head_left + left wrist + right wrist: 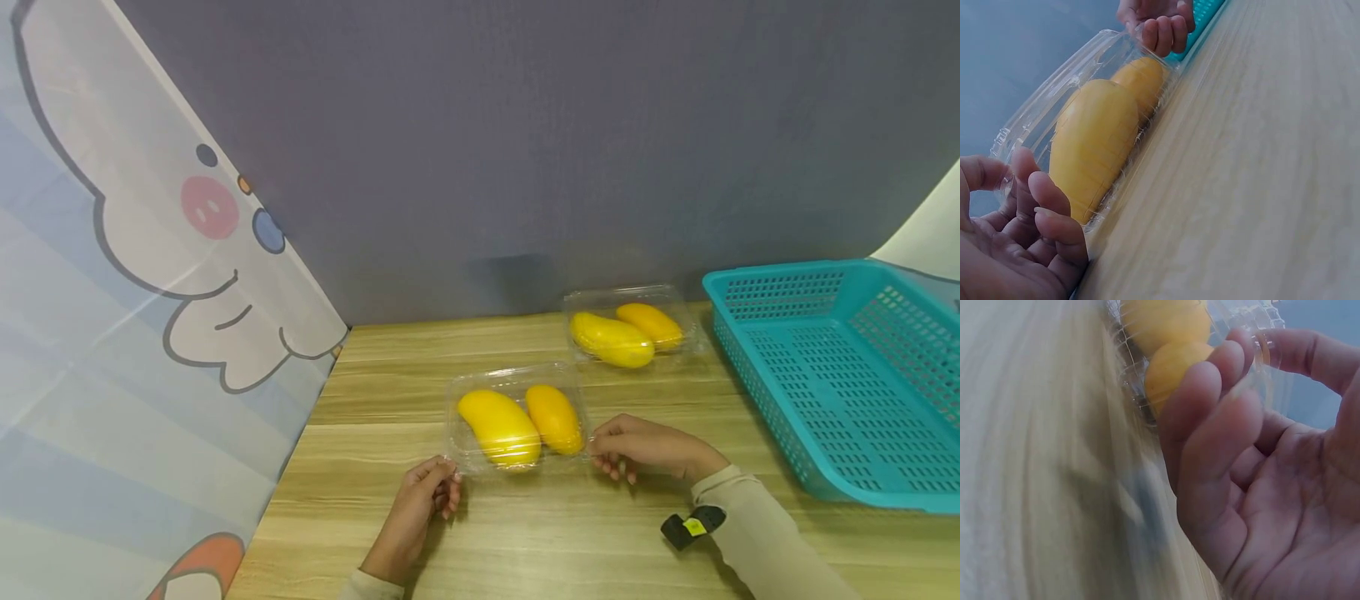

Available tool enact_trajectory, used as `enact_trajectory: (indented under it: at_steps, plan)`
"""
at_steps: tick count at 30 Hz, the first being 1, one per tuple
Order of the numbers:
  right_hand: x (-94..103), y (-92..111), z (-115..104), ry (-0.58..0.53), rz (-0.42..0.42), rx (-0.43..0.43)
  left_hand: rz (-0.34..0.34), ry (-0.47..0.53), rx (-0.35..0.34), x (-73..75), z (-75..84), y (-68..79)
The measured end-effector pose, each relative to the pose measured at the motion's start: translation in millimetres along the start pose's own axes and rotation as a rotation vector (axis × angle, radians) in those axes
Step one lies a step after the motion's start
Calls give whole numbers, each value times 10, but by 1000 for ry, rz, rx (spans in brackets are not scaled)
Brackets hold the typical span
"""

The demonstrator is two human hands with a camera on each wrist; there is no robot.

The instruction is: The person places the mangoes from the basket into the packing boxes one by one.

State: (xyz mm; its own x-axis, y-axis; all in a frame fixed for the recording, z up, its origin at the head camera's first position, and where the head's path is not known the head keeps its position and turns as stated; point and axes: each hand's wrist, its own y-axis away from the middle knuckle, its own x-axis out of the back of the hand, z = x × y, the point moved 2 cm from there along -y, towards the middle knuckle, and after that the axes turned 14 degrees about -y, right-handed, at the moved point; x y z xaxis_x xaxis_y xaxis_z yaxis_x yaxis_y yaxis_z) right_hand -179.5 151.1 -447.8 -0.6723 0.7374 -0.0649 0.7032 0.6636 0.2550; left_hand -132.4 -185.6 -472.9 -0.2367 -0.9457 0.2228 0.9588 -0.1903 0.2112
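Observation:
A clear plastic clamshell box [517, 383] lies on the table in the head view, its lid over two yellow mangoes. The longer mango [501, 429] is on the left and the smaller, more orange mango [555, 419] on the right. My left hand [422, 508] pinches the box's near left corner between thumb and forefinger, as the left wrist view also shows. At the near right corner, my right hand [648, 447] pinches the rim, thumb and forefinger meeting on the plastic in the right wrist view. The other fingers of both hands curl loosely below.
Behind and to the right stands a second clear box [622, 296] with two mangoes [611, 339], near the grey back wall [525, 167]. A teal perforated basket [765, 408] stands at the right. A cartoon-printed sheet [150, 350] borders the wooden table [360, 400] on the left.

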Motion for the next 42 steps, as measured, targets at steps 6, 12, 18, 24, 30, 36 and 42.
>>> enact_trajectory:
  at_steps: [6,12,18,24,30,36,42]
  plan:
    - [-12,-1,-1,2,6,-2,0,-4,2,2,-5,3]
    - [-15,6,-2,4,6,-6,4,-2,0,0,-5,-5]
    - [-7,-3,3,-1,-14,6,1,-7,-9,-2,-6,-8]
    - [-3,-9,0,18,-38,22,-6,-14,-8,3,-8,-5]
    - [0,-10,-1,34,-57,33,-4,-12,-7,4,-12,-3]
    - [2,-7,-20,40,-36,46,-7,-5,-5,9,-8,1]
    - [-7,-5,-45,42,-11,46,24,-51,13,95,32,23]
